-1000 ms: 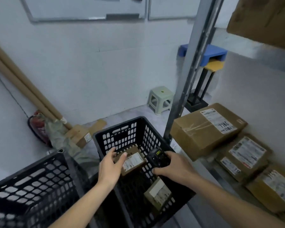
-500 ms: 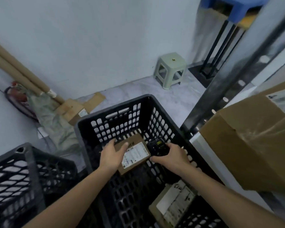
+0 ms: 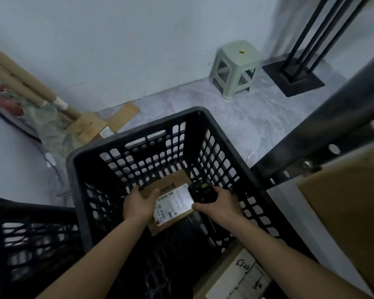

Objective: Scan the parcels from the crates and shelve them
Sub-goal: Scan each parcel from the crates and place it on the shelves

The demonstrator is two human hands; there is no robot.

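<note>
Right now it's the scan step: the left hand (image 3: 138, 203) holds a small cardboard parcel (image 3: 171, 201) inside the black crate (image 3: 138, 147), above the crate's floor, label face up. Its fingers are curled round the parcel's left edge, thumb on top. Just beside it, the right hand (image 3: 219, 205) grips a dark handheld scanner (image 3: 201, 192), fingers wrapped round the body, with the scanner's head sitting at the right edge of the white label (image 3: 174, 201). A bright patch shows on the label next to the scanner, so I judge the beam is on the barcode area.

Both forearms reach down and forward into the crate from its near side, wrists close together, the left palm turned inward, the right knuckles up.

A second parcel (image 3: 235, 275) lies lower in the crate's near right corner, with handwriting on its label. To the crate's right stands the metal shelf upright (image 3: 311, 147), with a large cardboard box (image 3: 350, 212) on the shelf.

Next, as I read it, the held parcel needs lifting clear of the crate's rim and carrying right to the shelf once the scan registers. Whether it has registered, I cannot tell.
</note>
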